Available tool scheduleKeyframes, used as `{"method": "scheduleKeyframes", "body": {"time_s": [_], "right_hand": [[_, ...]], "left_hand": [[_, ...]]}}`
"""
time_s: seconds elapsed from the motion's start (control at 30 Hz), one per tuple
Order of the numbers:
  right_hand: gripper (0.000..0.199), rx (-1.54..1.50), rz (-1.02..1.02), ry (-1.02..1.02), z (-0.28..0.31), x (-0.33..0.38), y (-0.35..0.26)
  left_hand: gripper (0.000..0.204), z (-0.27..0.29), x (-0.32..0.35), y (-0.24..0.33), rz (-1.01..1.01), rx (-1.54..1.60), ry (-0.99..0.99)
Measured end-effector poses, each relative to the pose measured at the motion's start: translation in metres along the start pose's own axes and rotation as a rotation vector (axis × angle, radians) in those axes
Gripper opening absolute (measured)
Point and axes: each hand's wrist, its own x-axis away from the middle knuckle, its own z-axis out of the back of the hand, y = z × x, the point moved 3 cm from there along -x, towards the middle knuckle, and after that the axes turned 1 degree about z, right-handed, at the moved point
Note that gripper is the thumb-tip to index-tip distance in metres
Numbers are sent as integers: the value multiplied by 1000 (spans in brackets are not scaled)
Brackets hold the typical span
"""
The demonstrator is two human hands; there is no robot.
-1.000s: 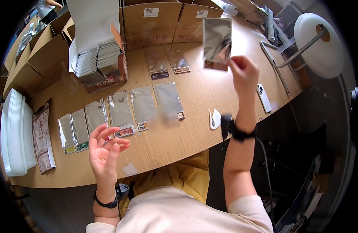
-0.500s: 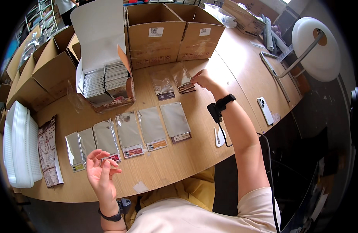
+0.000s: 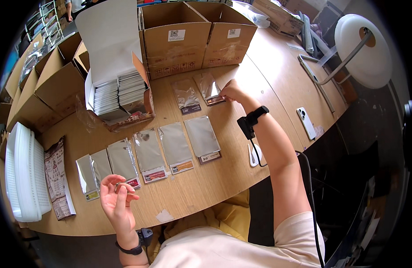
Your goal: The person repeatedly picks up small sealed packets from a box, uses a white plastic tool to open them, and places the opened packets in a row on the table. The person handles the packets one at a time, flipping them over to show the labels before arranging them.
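Note:
My right hand (image 3: 233, 91) reaches far over the table and pinches the lower right corner of a silver foil packet (image 3: 207, 85) with a dark brown label strip. That packet lies beside another silver packet (image 3: 185, 94) with a dark purplish strip. My left hand (image 3: 118, 203) is raised above the near left of the table, fingers loosely curled and apart, with nothing in it. Beyond its fingers is a red-labelled packet (image 3: 122, 156), partly hidden. It belongs to a row of several silver packets, including an orange-labelled packet (image 3: 174, 143) and a brown-labelled packet (image 3: 201, 135).
A white lidded box (image 3: 145, 100) full of packets stands open behind the row. Cardboard boxes (image 3: 174, 49) line the back and left. Stacked white baskets (image 3: 25, 174) and a printed brown sheet (image 3: 57, 178) are at left; a phone (image 3: 306, 123) and white lamp (image 3: 360, 51) are right.
The brown-labelled packet in my right hand has gone from tilted and overlapping to lying flatter beside its neighbour. My left hand has barely moved. The view has shifted slightly.

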Motion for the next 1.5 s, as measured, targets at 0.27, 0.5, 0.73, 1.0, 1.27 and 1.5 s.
{"method": "scheduleKeyframes", "body": {"time_s": [0.27, 0.5, 0.73, 1.0, 1.27, 1.5], "right_hand": [[15, 12, -26, 106, 1, -2, 4], [15, 288, 159, 318, 9, 13, -16], [10, 10, 1266, 269, -29, 151, -207], [11, 670, 1462, 430, -105, 149, -246], [8, 317, 1438, 364, -55, 188, -244], [21, 396, 1841, 574, -48, 320, -155]], "left_hand": [[30, -2, 2, 1, -9, -4, -1], [26, -1, -5, 4, 10, 81, -8], [19, 15, -14, 10, -7, 189, 38], [14, 31, -3, 12, 2, 289, 41], [18, 39, 2, 6, 73, 365, -12], [28, -12, 14, -8, 341, 640, -349]]}}
